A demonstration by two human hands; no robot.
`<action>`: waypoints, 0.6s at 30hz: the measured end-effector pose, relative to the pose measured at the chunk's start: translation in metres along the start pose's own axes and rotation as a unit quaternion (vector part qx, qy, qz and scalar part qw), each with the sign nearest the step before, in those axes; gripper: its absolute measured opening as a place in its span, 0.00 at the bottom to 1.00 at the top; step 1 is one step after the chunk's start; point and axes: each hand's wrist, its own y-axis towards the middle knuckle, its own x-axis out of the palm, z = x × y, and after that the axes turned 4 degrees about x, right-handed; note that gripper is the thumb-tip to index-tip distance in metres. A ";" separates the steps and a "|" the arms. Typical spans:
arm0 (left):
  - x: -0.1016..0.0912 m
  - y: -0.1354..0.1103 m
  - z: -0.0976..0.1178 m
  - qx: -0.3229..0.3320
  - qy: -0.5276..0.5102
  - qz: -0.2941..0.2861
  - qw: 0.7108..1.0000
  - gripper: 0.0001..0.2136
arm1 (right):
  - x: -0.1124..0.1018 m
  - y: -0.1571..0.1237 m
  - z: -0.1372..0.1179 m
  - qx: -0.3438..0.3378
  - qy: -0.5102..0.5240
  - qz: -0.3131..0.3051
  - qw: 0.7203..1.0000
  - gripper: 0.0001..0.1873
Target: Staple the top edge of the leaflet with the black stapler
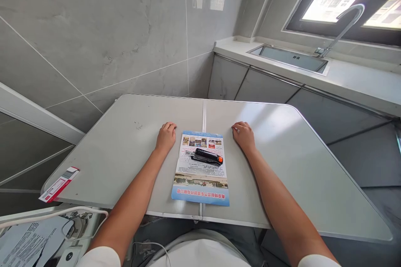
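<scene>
"Left hand (166, 136)?"

"Rests on the table (297, 154), just left of centre frame, curled into a loose fist."

"Right hand (244, 134)?"

"Lies right of centre, also on the table, curled closed likewise."

"And between them?"

"See a blue-edged leaflet (200, 173), flat at centre, with upside-down lettering. Note on top a black tool (208, 155), lying aslant, silver tip leftward, orange end rightward."

"Touching either hand?"

"Sits apart from both."

"Farther out?"

"Find a red-and-white box (59, 185) at lower left, by the table's edge; below, papers (34, 235) and a pale cable (75, 208). Look upper left for grey tiled wall (109, 50), upper right for sink (290, 57), faucet (343, 35) and bright window (332, 4)."
</scene>
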 end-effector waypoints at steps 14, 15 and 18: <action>-0.007 0.001 0.004 -0.024 0.000 -0.004 1.000 0.09 | -0.001 -0.020 -0.037 -0.062 0.081 0.015 0.995 0.11; -0.007 0.001 0.004 -0.023 -0.004 -0.003 1.000 0.11 | 0.000 -0.022 -0.039 -0.050 0.080 0.003 0.996 0.11; -0.007 0.001 0.004 -0.018 -0.009 -0.008 1.000 0.13 | 0.005 -0.029 -0.040 0.003 0.082 -0.011 0.997 0.12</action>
